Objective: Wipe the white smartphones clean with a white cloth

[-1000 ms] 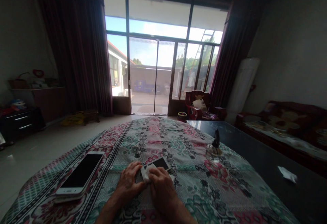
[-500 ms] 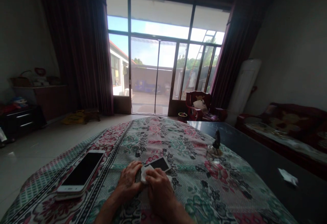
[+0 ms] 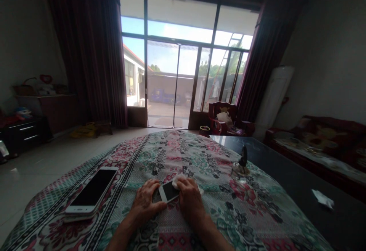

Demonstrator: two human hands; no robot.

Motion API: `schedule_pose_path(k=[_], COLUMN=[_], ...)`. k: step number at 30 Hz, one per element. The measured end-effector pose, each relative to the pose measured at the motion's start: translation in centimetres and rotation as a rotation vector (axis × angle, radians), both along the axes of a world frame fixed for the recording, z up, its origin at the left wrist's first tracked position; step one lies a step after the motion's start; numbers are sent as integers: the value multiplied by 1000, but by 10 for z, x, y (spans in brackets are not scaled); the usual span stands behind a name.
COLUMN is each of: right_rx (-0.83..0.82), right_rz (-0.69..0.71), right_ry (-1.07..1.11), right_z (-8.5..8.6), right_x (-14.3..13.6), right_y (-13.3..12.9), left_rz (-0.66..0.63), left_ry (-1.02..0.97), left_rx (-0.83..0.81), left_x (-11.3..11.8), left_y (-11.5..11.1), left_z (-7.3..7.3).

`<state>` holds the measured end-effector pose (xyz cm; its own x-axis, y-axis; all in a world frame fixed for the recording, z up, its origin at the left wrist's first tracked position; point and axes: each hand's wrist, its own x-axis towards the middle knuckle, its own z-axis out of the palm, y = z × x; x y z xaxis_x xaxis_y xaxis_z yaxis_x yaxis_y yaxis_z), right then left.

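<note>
A small white-framed smartphone (image 3: 169,191) with a dark screen lies on the floral tablecloth (image 3: 197,163), right in front of me. My left hand (image 3: 146,199) grips it at its left end, the fingers at the far corner and the thumb at the near edge. A crumpled white tissue (image 3: 177,181) is bunched under the fingers of my right hand (image 3: 189,197), which presses it on the phone's right end and hides that end. Some white tissue also shows past the right side of this hand.
To the left lies a larger white phone (image 3: 93,190), on top of another flat item. A small glass jar with a dark top (image 3: 242,163) stands at the right. Beyond it, a crumpled white paper (image 3: 323,198) rests on a dark table (image 3: 300,182).
My right hand has slid the tissue rightward, from the phone's left end to its right end, uncovering the left part of the screen. My left hand stays nearly in place.
</note>
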<state>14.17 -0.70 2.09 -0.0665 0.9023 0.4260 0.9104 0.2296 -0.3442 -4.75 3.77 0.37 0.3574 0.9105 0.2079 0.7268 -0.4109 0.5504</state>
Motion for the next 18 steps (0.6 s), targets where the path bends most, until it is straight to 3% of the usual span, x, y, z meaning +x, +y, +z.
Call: schedule_pose_path(k=[3,5,8,14,16,18], right_rx=[-9,-10,-12,-11,-15,-14], right_rz=[194,240,188,-121,-139,-65], right_ry=[-29,-33,-19,0,-13,-35], right_z=[-5,-7,-7,0,-1,-3], right_x=[-24,-34,-30,12,13,4], right_y=[-4,-4,1,12,12,9], left_rz=[6,11,-4,-28,-28,-30], left_ry=[3,-2,0,-9,-17,-19], left_rx=[12,25,29,-15,-20,-16], left_x=[1,1,0,-3,-2,-2], left_y=[2,3,3,2,1,2], left_z=[-4,-7,-7,2,3,2])
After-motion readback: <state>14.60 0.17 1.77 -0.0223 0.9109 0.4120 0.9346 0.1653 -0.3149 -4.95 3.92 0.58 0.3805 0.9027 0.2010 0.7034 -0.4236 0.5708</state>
